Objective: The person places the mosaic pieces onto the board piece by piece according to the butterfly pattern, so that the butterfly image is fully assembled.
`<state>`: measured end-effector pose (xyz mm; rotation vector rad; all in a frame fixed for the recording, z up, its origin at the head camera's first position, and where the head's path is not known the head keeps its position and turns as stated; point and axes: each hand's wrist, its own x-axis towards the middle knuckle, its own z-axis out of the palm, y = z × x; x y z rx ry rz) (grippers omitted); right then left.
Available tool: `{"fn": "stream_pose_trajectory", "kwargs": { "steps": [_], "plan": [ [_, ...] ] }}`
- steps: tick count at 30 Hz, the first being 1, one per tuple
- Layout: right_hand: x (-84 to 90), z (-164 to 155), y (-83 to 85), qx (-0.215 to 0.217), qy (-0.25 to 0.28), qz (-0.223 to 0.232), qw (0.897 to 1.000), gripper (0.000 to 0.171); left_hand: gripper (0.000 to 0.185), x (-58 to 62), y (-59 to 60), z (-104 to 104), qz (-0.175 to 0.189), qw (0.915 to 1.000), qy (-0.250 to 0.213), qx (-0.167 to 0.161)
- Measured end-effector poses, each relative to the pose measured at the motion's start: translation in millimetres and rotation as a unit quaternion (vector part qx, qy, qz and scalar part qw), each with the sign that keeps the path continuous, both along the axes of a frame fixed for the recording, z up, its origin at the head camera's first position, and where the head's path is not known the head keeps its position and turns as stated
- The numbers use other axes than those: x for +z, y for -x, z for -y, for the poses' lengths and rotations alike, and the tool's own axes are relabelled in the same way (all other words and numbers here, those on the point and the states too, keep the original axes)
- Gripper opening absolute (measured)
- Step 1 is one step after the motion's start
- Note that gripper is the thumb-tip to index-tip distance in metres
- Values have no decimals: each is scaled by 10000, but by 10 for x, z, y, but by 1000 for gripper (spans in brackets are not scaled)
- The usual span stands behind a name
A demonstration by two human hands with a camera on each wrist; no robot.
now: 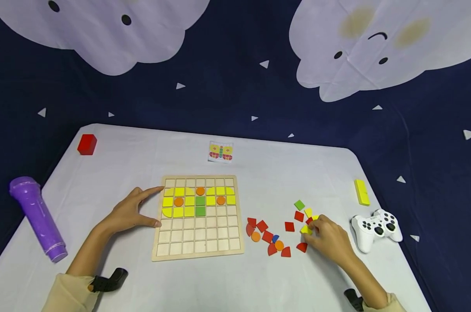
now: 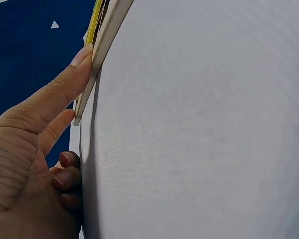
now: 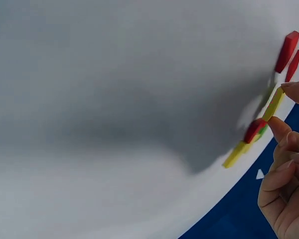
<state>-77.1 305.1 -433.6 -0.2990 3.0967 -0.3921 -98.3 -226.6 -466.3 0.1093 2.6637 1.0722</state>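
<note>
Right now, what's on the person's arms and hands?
Both hands bare: left hand, right hand. Beige sleeves reach only the lower forearms. A black wrist mount sits on the left arm, with another black one by the right wrist. No gloves are visible.

The head view looks forward and down over the whole white-covered table. The left wrist view sits close at table level, sharing the square wooden grid board's edge. The right wrist view, equally close, shares the small yellow wooden tile
</note>
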Motion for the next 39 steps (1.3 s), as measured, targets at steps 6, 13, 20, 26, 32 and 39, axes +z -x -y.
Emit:
{"fn": "stream_pose_trajectory", "kwargs": {
  "steps": [6,13,20,26,32,39],
  "plan": [
    [20,220,68,472,161,-448,9978,17,107,-7,2,1,40,10000,43,36],
    [64,643,197,1079,292,-419,9929,19,106,-9,3,-4,83,9999,-21,73],
    [93,1069,299,1799,325,-320,9826,22,106,-9,-2,-3,70,9999,-21,79],
    [156,1446,364,2431,285,-248,9693,23,106,-12,11,0,67,9999,-41,77],
    [136,1718,434,2787,210,-221,9599,25,106,-26,18,-5,52,9999,-66,58],
    [103,1931,511,3029,165,-123,9528,21,106,-19,11,-4,45,9999,-44,85]
  ]
}}
